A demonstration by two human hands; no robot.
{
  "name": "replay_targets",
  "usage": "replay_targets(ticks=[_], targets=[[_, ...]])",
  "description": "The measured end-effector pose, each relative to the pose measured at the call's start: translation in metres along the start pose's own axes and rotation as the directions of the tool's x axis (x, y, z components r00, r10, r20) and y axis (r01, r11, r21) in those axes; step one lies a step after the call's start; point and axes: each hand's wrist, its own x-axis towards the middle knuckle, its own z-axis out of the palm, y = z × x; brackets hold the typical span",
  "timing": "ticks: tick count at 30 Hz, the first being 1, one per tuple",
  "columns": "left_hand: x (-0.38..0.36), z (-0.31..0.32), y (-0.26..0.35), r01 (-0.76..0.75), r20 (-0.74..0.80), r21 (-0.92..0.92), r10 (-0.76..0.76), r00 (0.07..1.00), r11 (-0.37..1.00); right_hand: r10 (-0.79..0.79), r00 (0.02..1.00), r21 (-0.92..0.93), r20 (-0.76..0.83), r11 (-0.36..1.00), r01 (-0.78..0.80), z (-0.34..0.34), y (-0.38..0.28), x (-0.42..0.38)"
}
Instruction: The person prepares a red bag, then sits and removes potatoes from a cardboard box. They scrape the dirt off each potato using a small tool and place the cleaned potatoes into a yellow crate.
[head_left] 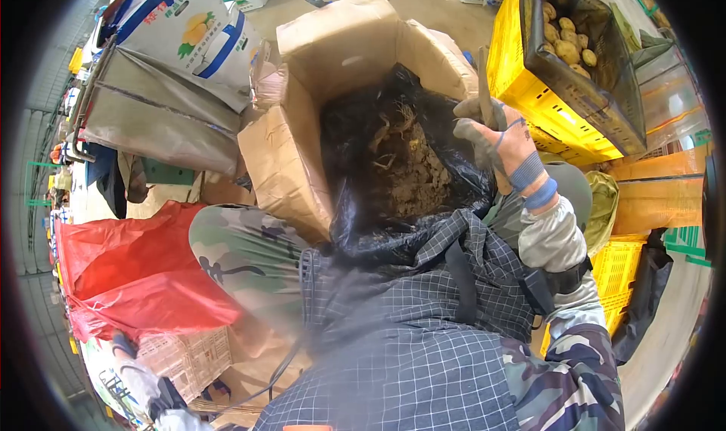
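Gripping a thin wooden stick (487,91), the gloved right hand (503,140) is closed around its lower part, with the stick rising upright above the fist. Just left of that hand sits an open cardboard box (283,159) lined with a black plastic bag (355,196); clumped soil and pale roots (404,166) lie inside the bag, close beside the hand's fingers. Behind and to the right of the hand, a yellow crate (522,91) holds a dark liner with potatoes (566,41). Far down at the lower left, well apart from the box, the gloved left hand (140,378) hangs near a red bag (128,272); whether it is spread or curled cannot be told.
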Motion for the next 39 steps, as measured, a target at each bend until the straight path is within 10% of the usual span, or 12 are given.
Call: replay_targets(ticks=[7,10,12,15,16,20,23,27,28,30,33,39], targets=[[-0.067,-0.213,0.044,-0.347,-0.518,-0.175,0.213,0.828,0.922,-0.025,0.990,-0.118,0.137,0.992,0.042,-0.010,-0.025,0.016],[-0.226,-0.370,0.180,-0.721,-0.576,-0.519,0.436,0.692,0.459,-0.120,0.968,-0.262,0.221,0.949,0.178,-0.017,-0.027,0.043],[-0.305,-0.405,0.291,-0.803,-0.790,-0.496,0.556,0.259,-0.331,-0.087,0.952,-0.213,0.294,0.965,0.154,-0.020,-0.055,0.055],[-0.450,-0.414,0.435,-0.656,-0.878,-0.230,0.443,-0.178,-0.719,-0.125,0.968,-0.248,0.216,0.952,0.178,-0.024,-0.039,0.060],[-0.499,-0.433,0.464,-0.772,-0.624,-0.233,0.700,-0.347,-0.591,-0.137,0.970,-0.265,0.203,0.946,0.189,-0.025,-0.030,0.060],[-0.596,-0.342,0.607,-0.682,-0.189,0.158,0.656,-0.731,-0.714,-0.076,0.994,-0.532,0.079,0.840,0.106,-0.036,-0.026,0.046],[-0.574,-0.346,0.645,-0.848,0.129,0.340,0.913,-0.386,-0.407,-0.276,0.959,-0.597,0.061,0.760,0.256,-0.043,-0.007,0.044],[-0.465,-0.449,0.622,-0.941,-0.246,0.262,0.958,0.147,0.212,-0.166,0.977,-0.473,0.131,0.856,0.209,-0.045,-0.026,0.053],[-0.405,-0.450,0.605,-0.904,-0.556,0.427,0.787,-0.267,-0.004,-0.217,0.966,-0.450,0.139,0.855,0.257,-0.045,-0.030,0.054],[-0.375,-0.481,0.579,-0.932,-0.664,0.215,0.743,0.079,0.292,-0.318,0.936,-0.403,0.153,0.844,0.352,-0.046,-0.037,0.056],[-0.415,-0.540,0.534,-0.941,-0.642,0.067,0.736,0.215,0.333,-0.288,0.949,-0.313,0.130,0.896,0.315,-0.045,-0.045,0.057],[-0.575,-0.464,0.632,-0.960,-0.077,-0.122,0.967,-0.244,-0.252,-0.080,0.991,-0.194,0.108,0.976,0.100,-0.053,-0.048,0.058]])
